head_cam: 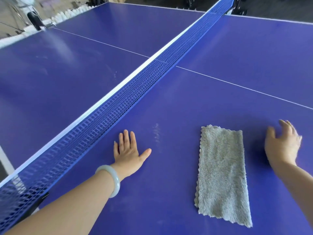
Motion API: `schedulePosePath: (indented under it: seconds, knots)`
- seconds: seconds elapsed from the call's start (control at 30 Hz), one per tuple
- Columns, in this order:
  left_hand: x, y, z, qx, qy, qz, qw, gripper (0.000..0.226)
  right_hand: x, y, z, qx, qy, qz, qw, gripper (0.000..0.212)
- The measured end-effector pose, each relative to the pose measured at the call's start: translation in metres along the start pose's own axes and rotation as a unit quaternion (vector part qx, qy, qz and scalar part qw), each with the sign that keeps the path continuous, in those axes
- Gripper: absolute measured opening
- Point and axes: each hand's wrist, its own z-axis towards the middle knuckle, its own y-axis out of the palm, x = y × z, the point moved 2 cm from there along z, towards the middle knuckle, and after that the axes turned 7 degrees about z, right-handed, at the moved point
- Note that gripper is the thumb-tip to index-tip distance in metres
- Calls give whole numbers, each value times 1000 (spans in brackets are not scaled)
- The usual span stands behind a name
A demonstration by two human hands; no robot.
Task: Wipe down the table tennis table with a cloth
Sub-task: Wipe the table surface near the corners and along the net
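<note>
A grey fluffy cloth (222,173), folded into a long rectangle, lies flat on the blue table tennis table (237,65). My left hand (128,150) rests palm down on the table left of the cloth, fingers spread, holding nothing; a pale bangle sits on that wrist. My right hand (282,143) hovers just right of the cloth, blurred, fingers apart and empty. Neither hand touches the cloth. A faint whitish smear (156,134) marks the surface between my left hand and the cloth.
The blue net (135,85) with a white top band runs diagonally from lower left to upper right, just beyond my left hand. A white centre line (237,84) crosses the table. White bottles (67,14) stand past the far left edge.
</note>
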Motion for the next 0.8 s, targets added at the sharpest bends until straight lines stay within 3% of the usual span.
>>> schedulePosePath:
  seconds: [0.1, 0.17, 0.23, 0.4, 0.5, 0.67, 0.8]
  knots:
    - [1, 1, 0, -9, 4, 19, 1000, 103, -22, 7, -77, -79, -161, -21, 984, 60]
    - [2, 0, -1, -6, 6, 18, 1000, 103, -35, 32, -124, -156, -184, -112, 964, 66]
    - [3, -1, -2, -9, 7, 16, 1000, 103, -53, 56, -140, -175, -169, -187, 952, 74]
    - [4, -6, -4, -24, 10, 7, 1000, 98, -109, 121, -144, -252, -231, -203, 918, 70]
    - [2, -6, -5, -30, 31, -14, 999, 90, -104, 126, -143, -241, -275, -235, 901, 71]
    - [-34, -18, 14, 90, 119, 14, 989, 86, -93, 115, -110, -205, -206, -179, 940, 54]
    - [-50, -17, 36, 28, 133, 33, 990, 90, -118, 140, -70, -192, -206, -155, 947, 51]
